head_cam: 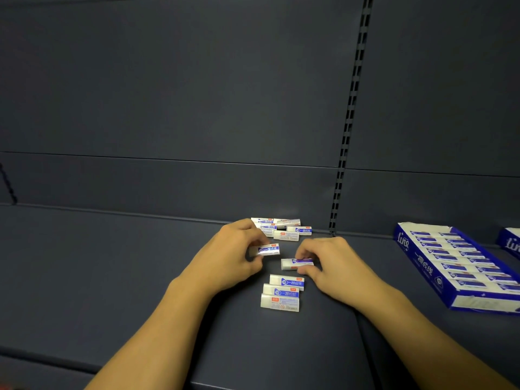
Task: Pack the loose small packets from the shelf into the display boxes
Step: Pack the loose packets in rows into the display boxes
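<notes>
Your blue cardboard display box (405,249) sits packed with rows of packets. Your left hand (233,257) pinches one small white-and-blue packet (268,249); your right hand (334,266) grips another packet (292,263).

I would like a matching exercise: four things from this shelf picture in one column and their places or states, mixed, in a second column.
Things:
1. left hand
2. right hand
3. display box
4. row of three packets

States:
A. filled with packets, at the far right
B. pinches a packet lifted off the shelf
C. lies on the shelf nearest the camera, between the wrists
D. grips a packet that rests on the shelf

Pairs: 1-B, 2-D, 3-A, 4-C
</notes>
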Available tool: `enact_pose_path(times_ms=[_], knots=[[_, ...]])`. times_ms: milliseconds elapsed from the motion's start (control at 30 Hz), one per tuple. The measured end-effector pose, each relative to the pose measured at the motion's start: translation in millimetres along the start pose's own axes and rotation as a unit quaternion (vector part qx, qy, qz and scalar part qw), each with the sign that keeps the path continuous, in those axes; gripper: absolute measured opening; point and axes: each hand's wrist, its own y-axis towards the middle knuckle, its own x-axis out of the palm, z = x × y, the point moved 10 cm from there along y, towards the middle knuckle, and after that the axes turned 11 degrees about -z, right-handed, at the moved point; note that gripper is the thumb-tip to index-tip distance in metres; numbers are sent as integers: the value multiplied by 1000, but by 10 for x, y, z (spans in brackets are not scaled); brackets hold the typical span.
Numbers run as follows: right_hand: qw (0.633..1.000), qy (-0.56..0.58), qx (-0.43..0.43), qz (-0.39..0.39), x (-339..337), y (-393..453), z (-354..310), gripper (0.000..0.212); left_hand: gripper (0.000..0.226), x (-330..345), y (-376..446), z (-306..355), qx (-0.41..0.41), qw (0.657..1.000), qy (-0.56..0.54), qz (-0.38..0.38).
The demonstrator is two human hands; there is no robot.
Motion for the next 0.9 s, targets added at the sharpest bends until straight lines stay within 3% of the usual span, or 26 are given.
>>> enact_pose_path(times_ms=[233, 600, 900], knots=[[1000, -15, -16, 8, -7, -5, 4, 29, 26, 31, -2, -38, 0, 1000, 3, -4], [998, -50, 8, 34, -114, -148, -12, 23, 27, 113, 41, 25, -9, 999, 30, -23], [990, -102, 70, 64, -409, -533, -88, 19, 33, 26, 106, 312, 43, 989, 143, -15]])
